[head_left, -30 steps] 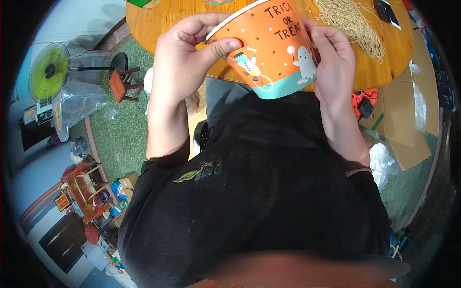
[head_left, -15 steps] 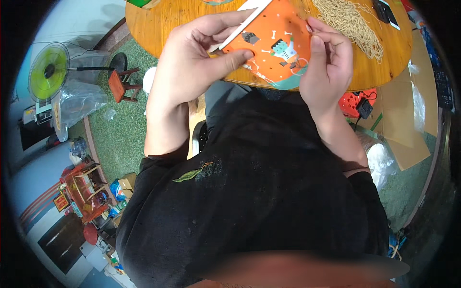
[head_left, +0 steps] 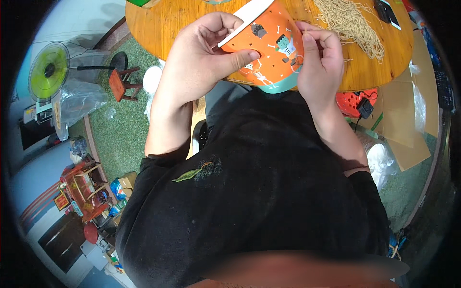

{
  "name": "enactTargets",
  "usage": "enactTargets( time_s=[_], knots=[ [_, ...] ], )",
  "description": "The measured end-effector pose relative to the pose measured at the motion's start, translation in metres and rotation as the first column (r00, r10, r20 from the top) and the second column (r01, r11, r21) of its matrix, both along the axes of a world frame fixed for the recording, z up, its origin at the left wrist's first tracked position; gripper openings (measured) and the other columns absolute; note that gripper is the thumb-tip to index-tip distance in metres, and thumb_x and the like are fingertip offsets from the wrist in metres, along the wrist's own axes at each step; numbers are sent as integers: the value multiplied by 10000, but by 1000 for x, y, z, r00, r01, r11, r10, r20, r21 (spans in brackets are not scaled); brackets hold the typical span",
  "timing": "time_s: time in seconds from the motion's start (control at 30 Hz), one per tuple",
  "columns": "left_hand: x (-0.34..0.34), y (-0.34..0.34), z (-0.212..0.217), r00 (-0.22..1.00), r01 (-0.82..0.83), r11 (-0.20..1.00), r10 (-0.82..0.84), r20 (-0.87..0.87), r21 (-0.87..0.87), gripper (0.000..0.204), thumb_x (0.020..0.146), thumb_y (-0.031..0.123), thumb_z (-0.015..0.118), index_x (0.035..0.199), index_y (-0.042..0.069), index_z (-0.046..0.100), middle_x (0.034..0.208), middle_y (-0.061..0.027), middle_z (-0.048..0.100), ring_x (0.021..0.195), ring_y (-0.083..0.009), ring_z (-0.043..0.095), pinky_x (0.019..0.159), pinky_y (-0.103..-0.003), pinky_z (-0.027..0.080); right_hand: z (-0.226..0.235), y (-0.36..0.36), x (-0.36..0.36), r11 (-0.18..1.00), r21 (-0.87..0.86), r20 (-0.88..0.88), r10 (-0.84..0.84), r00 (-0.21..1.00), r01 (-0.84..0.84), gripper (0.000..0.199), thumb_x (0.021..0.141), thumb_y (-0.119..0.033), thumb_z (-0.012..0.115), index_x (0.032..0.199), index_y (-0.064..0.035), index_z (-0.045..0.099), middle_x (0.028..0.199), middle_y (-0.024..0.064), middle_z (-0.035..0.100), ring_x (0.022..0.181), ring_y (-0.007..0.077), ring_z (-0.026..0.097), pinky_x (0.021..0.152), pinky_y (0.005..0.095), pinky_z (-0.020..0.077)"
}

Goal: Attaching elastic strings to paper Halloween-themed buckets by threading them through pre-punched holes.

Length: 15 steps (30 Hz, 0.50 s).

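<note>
An orange bucket (head_left: 272,50) with a white inside, a teal base and skeleton and monster figures hangs tilted at the table's near edge, its mouth toward the upper left. My left hand (head_left: 201,60) grips its rim, thumb pressed on the outer wall and fingers inside, partly hidden. Against the bucket's right wall my right hand (head_left: 322,62) pinches thumb and forefinger together. A thin bit of beige cord appears to show at those fingertips. Just beyond lies a loose heap of beige cord (head_left: 353,29) on the table.
The wooden table (head_left: 153,36) spans the top of the view, with a dark phone-like device (head_left: 386,14) at its far right. A red stool (head_left: 124,85) and a green fan (head_left: 49,70) stand left. Opened cardboard (head_left: 401,110) and a red perforated basket (head_left: 349,103) are right.
The bucket has turned slightly, so more of the skeleton and teal base shows. My right hand has shifted a little left and down along its wall. The left hand keeps its grip.
</note>
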<state>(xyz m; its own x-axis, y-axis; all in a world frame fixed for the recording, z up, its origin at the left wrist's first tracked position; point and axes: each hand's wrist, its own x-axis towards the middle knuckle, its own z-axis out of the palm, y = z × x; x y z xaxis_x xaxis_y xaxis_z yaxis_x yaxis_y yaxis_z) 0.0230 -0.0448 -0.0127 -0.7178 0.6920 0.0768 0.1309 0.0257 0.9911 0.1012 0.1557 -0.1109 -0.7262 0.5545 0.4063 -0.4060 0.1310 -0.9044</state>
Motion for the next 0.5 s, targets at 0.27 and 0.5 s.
enactTargets(
  time_s=[0.27, 0.5],
  knots=[
    [5, 5, -3, 996, 10, 1000, -10, 85, -6, 213, 864, -14, 799, 990, 4, 628, 927, -9, 685, 888, -53, 643, 758, -222, 555, -7, -1, -3, 998, 54, -40, -32, 999, 34, 74, 1031, -31, 587, 1040, 41, 572, 1175, 210, 700, 1033, 213, 701, 924, 323, 555],
    [12, 14, -15, 989, -143, 989, 141, -52, -44, 173, 898, 82, 778, 924, 3, 626, 848, -5, 658, 798, -47, 611, 708, -226, 536, -10, -4, -4, 990, 113, -92, -68, 993, 79, 75, 1073, -21, 505, 1090, 35, 551, 1259, 231, 676, 1158, 214, 663, 1036, 328, 510]
  ],
)
